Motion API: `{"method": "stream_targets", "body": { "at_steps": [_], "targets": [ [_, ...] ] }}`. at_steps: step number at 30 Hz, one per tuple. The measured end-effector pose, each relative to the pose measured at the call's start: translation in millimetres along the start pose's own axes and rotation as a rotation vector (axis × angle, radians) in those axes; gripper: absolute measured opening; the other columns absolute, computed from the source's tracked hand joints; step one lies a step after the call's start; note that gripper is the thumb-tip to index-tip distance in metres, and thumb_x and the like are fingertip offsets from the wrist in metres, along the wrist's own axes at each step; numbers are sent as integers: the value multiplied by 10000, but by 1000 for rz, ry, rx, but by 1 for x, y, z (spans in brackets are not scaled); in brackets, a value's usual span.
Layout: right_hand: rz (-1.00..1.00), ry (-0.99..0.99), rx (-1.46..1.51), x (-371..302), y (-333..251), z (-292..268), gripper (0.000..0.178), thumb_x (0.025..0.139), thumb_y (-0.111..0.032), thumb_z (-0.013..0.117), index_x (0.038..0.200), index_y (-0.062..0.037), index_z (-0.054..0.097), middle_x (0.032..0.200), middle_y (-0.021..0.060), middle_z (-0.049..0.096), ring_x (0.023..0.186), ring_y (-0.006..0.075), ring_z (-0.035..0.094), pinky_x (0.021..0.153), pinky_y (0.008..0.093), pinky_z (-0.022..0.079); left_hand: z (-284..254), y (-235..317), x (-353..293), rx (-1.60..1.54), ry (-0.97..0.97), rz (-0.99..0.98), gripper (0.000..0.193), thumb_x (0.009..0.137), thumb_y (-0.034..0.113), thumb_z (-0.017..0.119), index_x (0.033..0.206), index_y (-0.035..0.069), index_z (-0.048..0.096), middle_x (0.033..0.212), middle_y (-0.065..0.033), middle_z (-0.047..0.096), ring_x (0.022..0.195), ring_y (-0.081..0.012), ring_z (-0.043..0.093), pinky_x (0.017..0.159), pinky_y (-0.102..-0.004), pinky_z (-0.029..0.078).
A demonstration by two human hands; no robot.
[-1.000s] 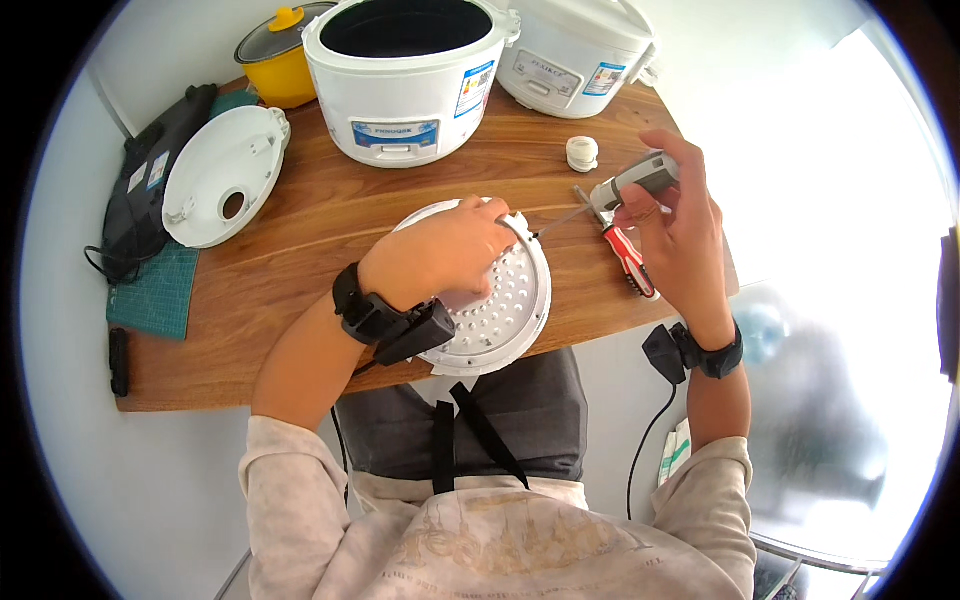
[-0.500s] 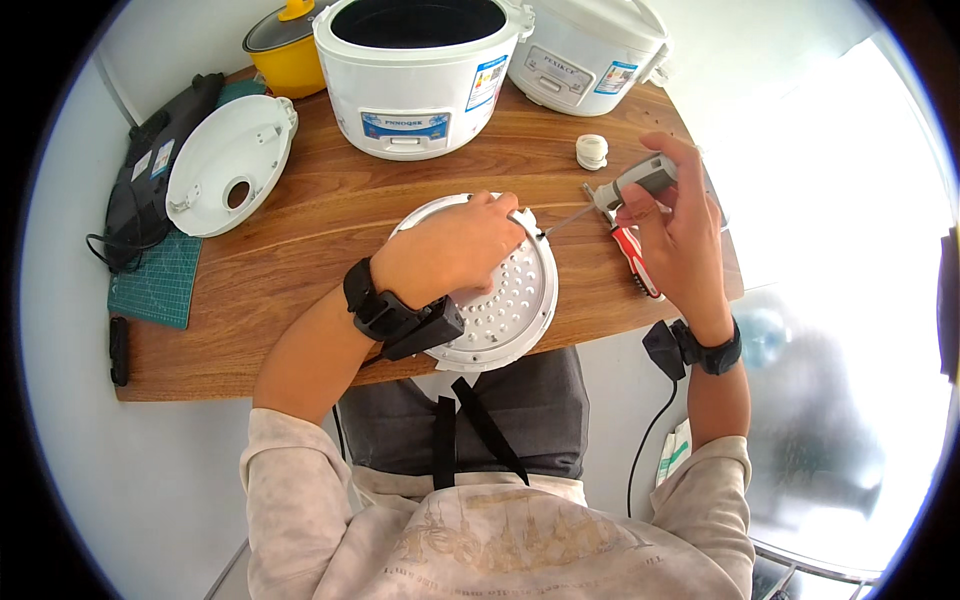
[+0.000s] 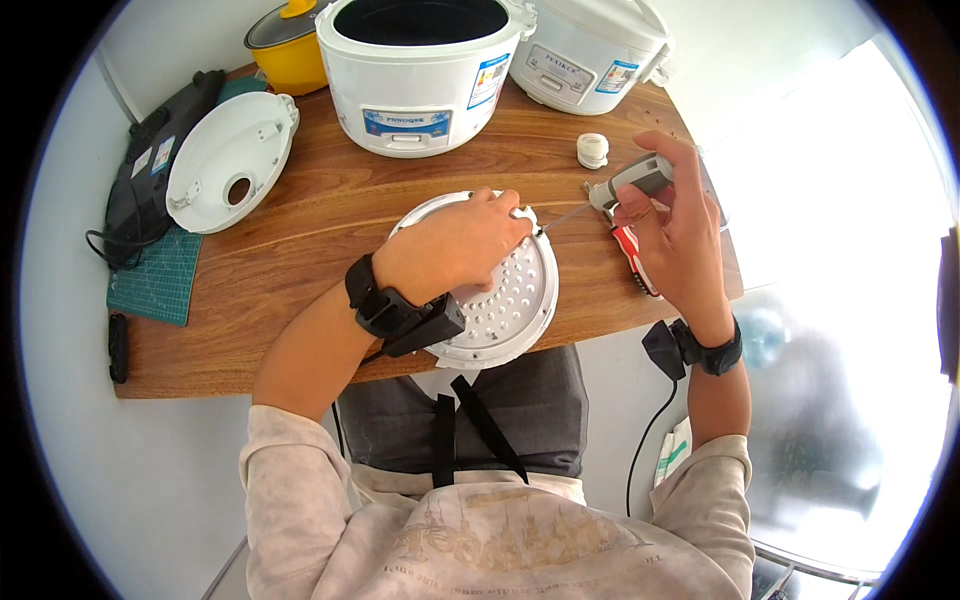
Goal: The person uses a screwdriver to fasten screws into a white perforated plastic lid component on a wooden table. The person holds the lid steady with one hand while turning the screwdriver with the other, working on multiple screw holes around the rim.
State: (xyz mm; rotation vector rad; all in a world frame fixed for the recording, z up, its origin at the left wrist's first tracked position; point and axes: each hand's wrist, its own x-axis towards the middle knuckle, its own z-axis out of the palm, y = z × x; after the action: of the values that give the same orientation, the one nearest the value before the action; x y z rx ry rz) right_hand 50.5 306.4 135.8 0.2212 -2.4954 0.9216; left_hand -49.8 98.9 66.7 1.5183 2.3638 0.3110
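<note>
A round silvery inner lid (image 3: 513,300) with a dimpled face lies near the table's front edge. My left hand (image 3: 445,245) rests across it, fingers curled over its upper part and gripping it; the palm hides much of the left side. In my right hand (image 3: 682,240) is a screwdriver (image 3: 634,186) with a grey handle, its thin shaft slanting down to the left. The tip meets a small dark spot on the lid's upper right rim, beside my left fingertips. Partly behind my right hand lies a red-handled tool (image 3: 634,260).
Behind the lid stand a white rice cooker body (image 3: 412,92) without its lid and a second white rice cooker (image 3: 580,65). A small white round part (image 3: 592,151) sits at right. At left are a white outer cover (image 3: 232,165), a green cutting mat (image 3: 155,280) and a yellow pot (image 3: 290,68).
Both hands hold nearly the same place. My left fingertips have shifted slightly right along the rim, and the screwdriver tip stays at the same spot.
</note>
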Motion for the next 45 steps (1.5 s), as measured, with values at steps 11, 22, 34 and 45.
{"method": "stream_targets", "body": {
  "at_steps": [11, 22, 34, 45],
  "targets": [
    [-30, 2, -9, -1, 1, 0, 408, 935, 43, 625, 1312, -68, 516, 852, 142, 696, 724, 222, 705, 682, 338, 558, -1, 1, 0, -13, -22, -22, 731, 657, 59, 875, 1336, 92, 606, 1414, -171, 506, 1337, -366, 484, 1124, -425, 435],
    [-56, -58, -2, -6, -7, 0, 463, 886, 103, 641, 1300, -66, 522, 1030, 165, 690, 863, 288, 713, 702, 353, 564, -1, 1, 1, -26, -34, -41, 753, 659, 61, 880, 1354, 115, 595, 1435, -178, 495, 1352, -375, 475, 1118, -433, 444],
    [-32, -78, 31, -18, -4, -4, 441, 904, 78, 650, 1303, -63, 527, 1108, 148, 672, 926, 296, 700, 759, 365, 572, -1, 0, 2, -25, -53, -34, 771, 666, 66, 880, 1377, 169, 601, 1457, -173, 485, 1360, -377, 473, 1122, -443, 446],
    [-19, -27, 85, -28, -6, -9, 447, 911, 82, 651, 1309, -78, 525, 1114, 115, 680, 942, 234, 702, 751, 338, 589, -12, -7, 1, -103, -48, 13, 625, 764, 145, 814, 1355, 126, 612, 1419, -154, 527, 1329, -350, 508, 1097, -427, 464]
  ]
}}
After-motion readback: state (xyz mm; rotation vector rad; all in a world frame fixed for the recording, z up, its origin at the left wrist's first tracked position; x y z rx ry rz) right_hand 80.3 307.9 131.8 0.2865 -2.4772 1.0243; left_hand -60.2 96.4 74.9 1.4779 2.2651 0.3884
